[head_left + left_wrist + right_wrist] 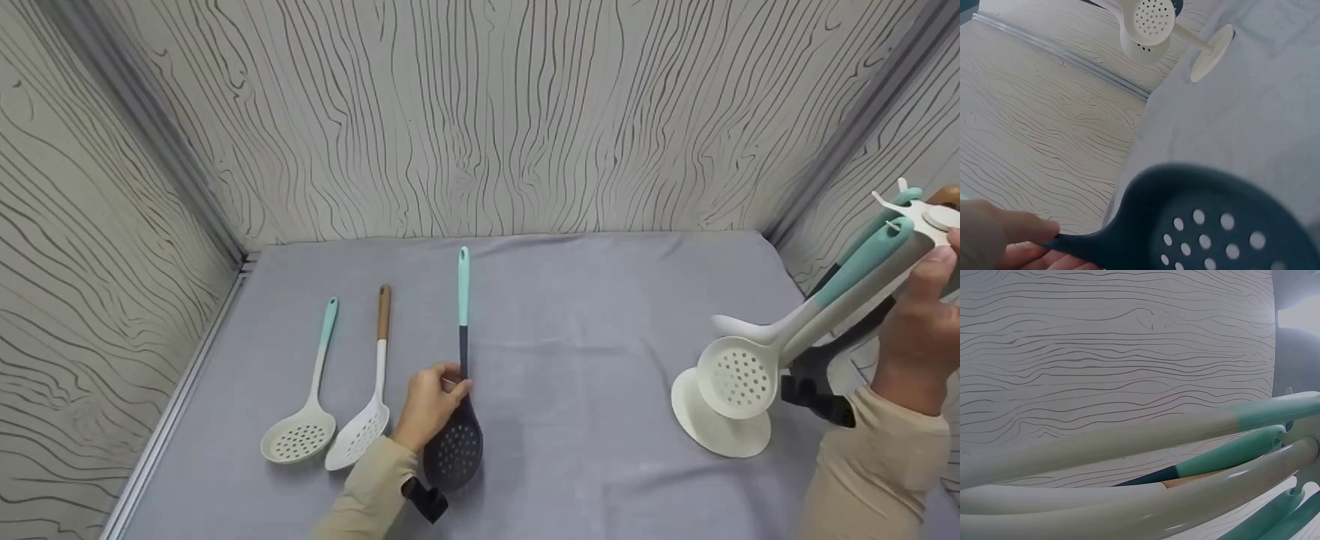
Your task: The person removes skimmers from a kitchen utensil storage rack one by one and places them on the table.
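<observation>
My left hand (431,401) pinches the neck of a dark slotted skimmer (452,457) with a mint-ended handle. In the left wrist view, thumb and fingers hold the dark skimmer's (1145,225) neck beside its holed bowl. At the right edge, my right hand (919,337) grips the top of a white utensil stand (919,214), partly cut off by the frame. From the stand's hooks hang several utensils, among them a cream skimmer (739,379). The right wrist view shows mint-ended handles (1230,453) hung close round the cream post (1230,481); the hand is out of that view.
To the left on the grey cloth (570,420) lie a cream skimmer with a mint handle end (300,439) and a white slotted turner with a wooden handle end (364,431). The stand's round base (724,435) sits at the right. Wood-patterned panels (480,120) wall the table.
</observation>
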Demonstrator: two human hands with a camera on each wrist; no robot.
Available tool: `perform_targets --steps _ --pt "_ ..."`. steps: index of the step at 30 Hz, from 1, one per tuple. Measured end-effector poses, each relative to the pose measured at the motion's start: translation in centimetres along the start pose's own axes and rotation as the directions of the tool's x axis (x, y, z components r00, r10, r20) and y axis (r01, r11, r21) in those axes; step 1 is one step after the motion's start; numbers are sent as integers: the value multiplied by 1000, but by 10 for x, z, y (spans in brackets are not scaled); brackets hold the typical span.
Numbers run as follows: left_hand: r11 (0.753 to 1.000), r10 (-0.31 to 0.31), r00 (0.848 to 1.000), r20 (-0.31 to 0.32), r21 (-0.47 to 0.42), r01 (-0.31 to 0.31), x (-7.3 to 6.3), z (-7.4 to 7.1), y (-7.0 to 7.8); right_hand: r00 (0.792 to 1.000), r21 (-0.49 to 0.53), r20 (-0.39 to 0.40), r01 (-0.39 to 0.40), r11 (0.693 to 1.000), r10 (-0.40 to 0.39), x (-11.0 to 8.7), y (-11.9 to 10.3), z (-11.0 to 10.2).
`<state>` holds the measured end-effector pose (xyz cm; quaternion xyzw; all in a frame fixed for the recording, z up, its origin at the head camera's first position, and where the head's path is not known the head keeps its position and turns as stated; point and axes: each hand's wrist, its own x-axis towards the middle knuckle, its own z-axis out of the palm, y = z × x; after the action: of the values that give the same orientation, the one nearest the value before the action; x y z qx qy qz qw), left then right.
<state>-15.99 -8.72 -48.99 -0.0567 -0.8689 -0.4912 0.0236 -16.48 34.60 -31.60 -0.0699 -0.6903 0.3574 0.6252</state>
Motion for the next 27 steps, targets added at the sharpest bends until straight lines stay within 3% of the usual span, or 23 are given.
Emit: perform_targets --steps 7,12,20,27 --pt "997 -75 994 79 27 73 7 -15 5 1000 0 0 8 1000 -8 1 0 0" --pt "989 -126 987 96 92 117 16 -24 4 1000 -15 1 -8 1000 8 1 0 0" --pt "961 -236 963 130 177 211 32 -33 -5 999 -94 -35 -44 995 40 -5 -6 0" --pt "949 -298 941 161 153 274 41 -37 -10 999 -72 -41 -33 997 30 -5 -8 0"
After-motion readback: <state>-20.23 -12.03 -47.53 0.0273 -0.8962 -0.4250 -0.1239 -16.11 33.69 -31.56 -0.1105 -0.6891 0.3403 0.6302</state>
